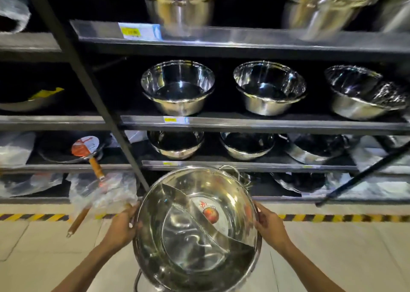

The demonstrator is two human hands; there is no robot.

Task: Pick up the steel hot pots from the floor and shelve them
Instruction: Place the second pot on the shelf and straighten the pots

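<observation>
1. Lying far left on a low shelf: a dark pan (66,147) with an orange-and-white label, its wooden handle (96,168) pointing near.
2. Sticking out below it over the pale floor (44,258): a plastic-wrapped pan (102,191), its handle angling down to the left.
3. Running across the floor along the foot of the rack (88,78): a yellow-and-black striped strip (33,217).
4. Gripping the hot pot's left rim: the left hand (121,227), fingers curled closed around the edge.
5. Being held up in the near centre, above the floor and in front of the lowest shelves: the hot pot (196,231), mouth tilted toward the camera, a curved divider (199,216) splitting its inside, a red sticker (209,214) on the bottom.
6. Showing just beneath it at the near edge: a steel loop, partly hidden.
7. Gripping the right rim: the right hand (269,226), fingers closed over the edge.
8. Sitting farther back on the middle shelves: rows of steel bowls (269,87), well apart from the hot pot.
9. Standing on the top shelf: tall steel pots (179,3), blurred.
10. Leaning at far right: a dark rod (363,174).
</observation>
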